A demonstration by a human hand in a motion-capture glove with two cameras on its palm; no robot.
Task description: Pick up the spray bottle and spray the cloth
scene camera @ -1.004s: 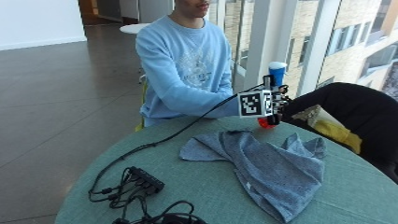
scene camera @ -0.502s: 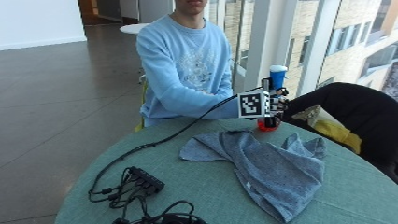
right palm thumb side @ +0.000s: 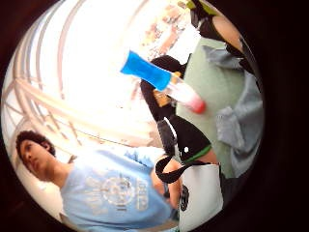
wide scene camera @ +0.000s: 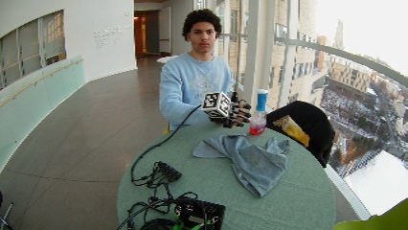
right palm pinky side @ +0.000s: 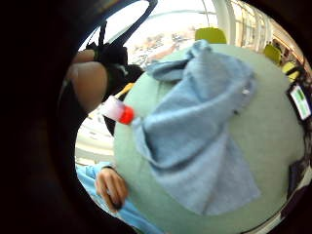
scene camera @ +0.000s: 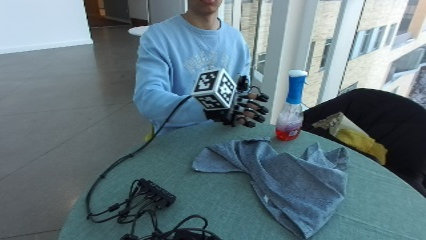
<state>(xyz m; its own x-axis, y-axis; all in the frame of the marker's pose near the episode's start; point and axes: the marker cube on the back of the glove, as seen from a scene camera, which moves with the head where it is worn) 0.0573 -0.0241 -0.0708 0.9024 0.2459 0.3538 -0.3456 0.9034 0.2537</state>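
Observation:
A spray bottle (scene camera: 291, 112) with a blue head, clear body and red liquid stands upright near the far edge of the round green table (scene camera: 219, 205). My gloved right hand (scene camera: 241, 109) hovers above the table just left of the bottle, apart from it, fingers loosely curled and holding nothing. A crumpled blue-grey cloth (scene camera: 286, 175) lies spread on the table in front of the bottle and hand. The palm views show the bottle (right palm pinky side: 118, 110) (right palm thumb side: 161, 82) at a distance beside the cloth (right palm pinky side: 195, 131). In the wide view the hand (wide scene camera: 234, 112) is level with the bottle (wide scene camera: 259, 115).
A tangle of black cables with a small box (scene camera: 143, 200) lies at the table's front left. A dark chair with a black garment and a yellow item (scene camera: 363, 135) stands to the right of the table. The person's bare left hand (right palm pinky side: 111, 187) rests at the table edge.
My right hand has moved left and slightly up, from in front of the bottle to a spot beside it. Bottle and cloth have stayed in place.

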